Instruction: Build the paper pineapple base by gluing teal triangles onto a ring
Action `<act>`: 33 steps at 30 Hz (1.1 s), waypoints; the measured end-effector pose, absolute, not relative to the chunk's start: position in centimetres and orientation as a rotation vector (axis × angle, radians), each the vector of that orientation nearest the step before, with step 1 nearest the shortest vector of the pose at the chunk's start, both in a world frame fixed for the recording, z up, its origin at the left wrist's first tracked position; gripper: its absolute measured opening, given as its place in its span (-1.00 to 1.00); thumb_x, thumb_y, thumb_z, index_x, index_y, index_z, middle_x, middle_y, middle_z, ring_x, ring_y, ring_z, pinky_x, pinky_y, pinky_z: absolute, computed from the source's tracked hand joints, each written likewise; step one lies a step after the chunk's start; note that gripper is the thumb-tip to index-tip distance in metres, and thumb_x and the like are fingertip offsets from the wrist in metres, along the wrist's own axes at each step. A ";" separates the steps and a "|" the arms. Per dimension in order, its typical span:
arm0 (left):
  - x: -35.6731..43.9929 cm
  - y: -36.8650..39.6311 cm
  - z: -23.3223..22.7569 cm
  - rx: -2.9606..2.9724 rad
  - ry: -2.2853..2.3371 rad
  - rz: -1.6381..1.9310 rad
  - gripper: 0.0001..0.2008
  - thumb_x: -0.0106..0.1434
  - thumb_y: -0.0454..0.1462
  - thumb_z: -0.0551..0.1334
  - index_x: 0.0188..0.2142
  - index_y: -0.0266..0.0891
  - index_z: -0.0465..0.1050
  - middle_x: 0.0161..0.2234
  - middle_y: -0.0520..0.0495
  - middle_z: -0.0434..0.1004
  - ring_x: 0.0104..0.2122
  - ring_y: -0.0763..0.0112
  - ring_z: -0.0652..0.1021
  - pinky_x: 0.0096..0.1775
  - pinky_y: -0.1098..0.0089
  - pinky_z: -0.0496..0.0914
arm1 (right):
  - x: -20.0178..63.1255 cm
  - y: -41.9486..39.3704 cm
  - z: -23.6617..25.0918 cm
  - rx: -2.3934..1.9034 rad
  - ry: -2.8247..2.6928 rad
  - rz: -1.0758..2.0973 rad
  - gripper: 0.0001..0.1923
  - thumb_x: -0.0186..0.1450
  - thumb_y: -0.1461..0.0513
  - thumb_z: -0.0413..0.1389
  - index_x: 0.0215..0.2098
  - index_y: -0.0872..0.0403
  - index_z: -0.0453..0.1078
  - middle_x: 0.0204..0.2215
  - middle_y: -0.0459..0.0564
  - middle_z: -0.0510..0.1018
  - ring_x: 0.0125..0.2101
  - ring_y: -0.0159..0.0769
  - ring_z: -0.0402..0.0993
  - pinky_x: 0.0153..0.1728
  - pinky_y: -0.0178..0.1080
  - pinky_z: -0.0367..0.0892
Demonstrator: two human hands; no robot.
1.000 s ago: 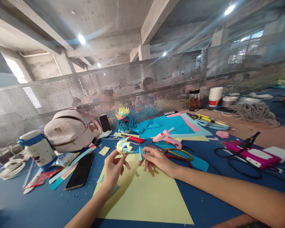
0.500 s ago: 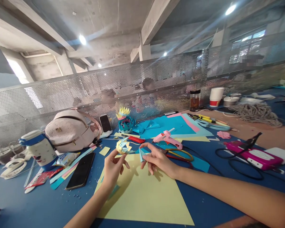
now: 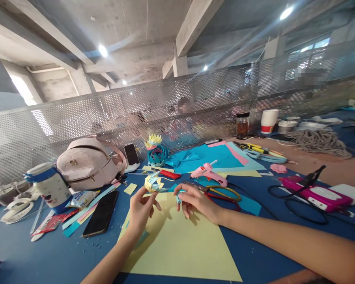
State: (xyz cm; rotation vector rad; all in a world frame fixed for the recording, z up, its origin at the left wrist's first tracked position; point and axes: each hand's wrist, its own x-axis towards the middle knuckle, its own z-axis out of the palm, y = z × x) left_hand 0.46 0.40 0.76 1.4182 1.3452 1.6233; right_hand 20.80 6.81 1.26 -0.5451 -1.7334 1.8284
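blue craft table (image 3: 47, 256); the left hand (image 3: 140, 209) pinches a folded paper crown (image 3: 154, 182) above a yellow sheet (image 3: 180, 244), the right hand (image 3: 195, 199) just beside it nipping a small blue paper piece (image 3: 179, 196).

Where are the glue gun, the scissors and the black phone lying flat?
glue gun (image 3: 207, 172), head view, on its pink body.
scissors (image 3: 225, 193), head view, on the yellow handle loop.
black phone (image 3: 100, 213), head view, on its screen.

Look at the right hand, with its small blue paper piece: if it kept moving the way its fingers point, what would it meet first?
Probably the folded yellow-and-blue paper ring held up by the left hand. The right hand points leftward at it, though depth is hard to judge.
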 end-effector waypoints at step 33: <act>0.5 0.3 0.9 1.419 1.342 1.617 -0.59 0.18 -0.05 0.30 -0.13 -0.33 0.45 -0.66 0.05 0.45 -0.69 0.41 0.50 -0.75 0.56 0.19 | 20.7 6.4 1.7 -0.569 -1.843 1.604 -0.60 0.27 -0.05 0.14 -0.27 0.15 0.36 -0.33 0.09 0.62 -0.41 -0.30 0.57 -0.52 -0.38 0.25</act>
